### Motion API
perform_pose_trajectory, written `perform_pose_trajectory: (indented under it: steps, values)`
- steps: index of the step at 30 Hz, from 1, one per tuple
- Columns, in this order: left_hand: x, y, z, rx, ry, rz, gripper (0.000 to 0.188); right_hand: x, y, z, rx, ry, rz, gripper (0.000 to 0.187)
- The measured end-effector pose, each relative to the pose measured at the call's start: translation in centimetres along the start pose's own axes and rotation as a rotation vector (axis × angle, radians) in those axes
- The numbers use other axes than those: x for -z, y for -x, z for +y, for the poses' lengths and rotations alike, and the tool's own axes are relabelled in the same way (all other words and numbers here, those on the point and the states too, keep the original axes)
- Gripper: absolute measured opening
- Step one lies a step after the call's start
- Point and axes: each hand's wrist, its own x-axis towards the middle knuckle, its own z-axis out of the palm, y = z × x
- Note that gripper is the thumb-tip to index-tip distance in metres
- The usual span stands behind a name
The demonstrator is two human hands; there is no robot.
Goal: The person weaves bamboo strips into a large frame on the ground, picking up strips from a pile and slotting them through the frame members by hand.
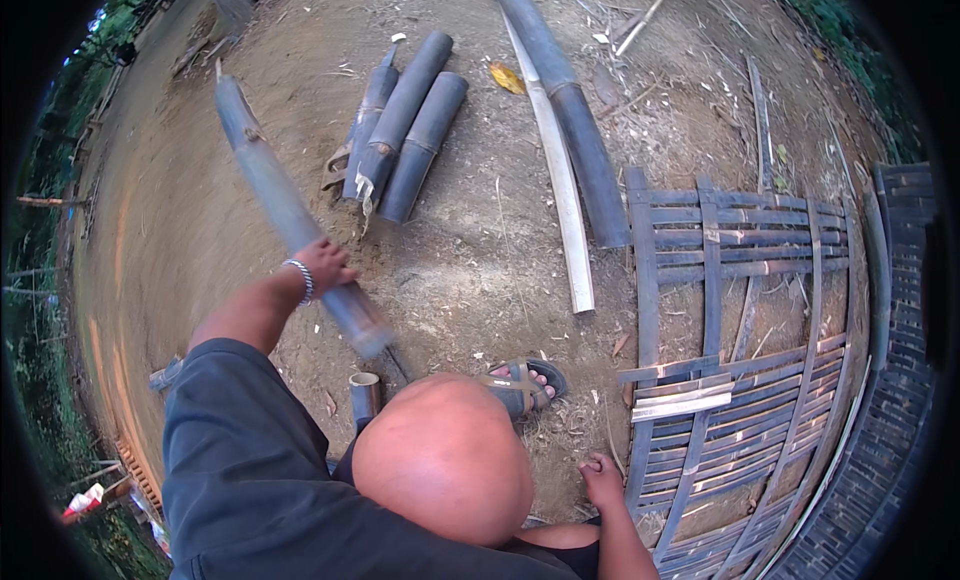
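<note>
My left hand, with a bracelet at the wrist, is closed over the near part of a thick bamboo pole. The pole slants from the upper left down toward my bent knee, and its near end is blurred by motion. Beside that end stands a short bamboo piece, its cut open end facing up. At the lower right, my right hand is closed, close to the edge of a slatted bamboo panel. Whatever its fingers may hold is hidden.
Three cut bamboo lengths lie together ahead. Right of them are a long dark bamboo pole and a pale split strip. My sandalled foot rests on the dirt. A woven bamboo sheet curves along the right edge.
</note>
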Motion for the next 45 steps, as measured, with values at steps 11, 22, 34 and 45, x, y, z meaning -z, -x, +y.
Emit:
perform_pose_trajectory:
  steps: [11,22,34,45]
  values:
    - [-7.2,-0.2,1.7,0.768,0.735,-0.059,0.081,1.0,2.7,-5.1,-0.02,-0.027,-0.011,0.049]
    - [13.0,-14.7,13.6,0.402,1.313,0.874,0.068,-0.3,2.7,-4.4,-0.059,-0.006,0.02,0.053]
    - [33.7,-28.2,14.1,1.038,1.773,0.373,0.122,-0.5,5.9,-3.3,0.041,0.137,0.043,0.054]
    - [32.0,-28.3,12.1,0.946,1.828,0.309,0.109,-2.8,3.1,0.8,-0.064,0.018,0.051,0.055]
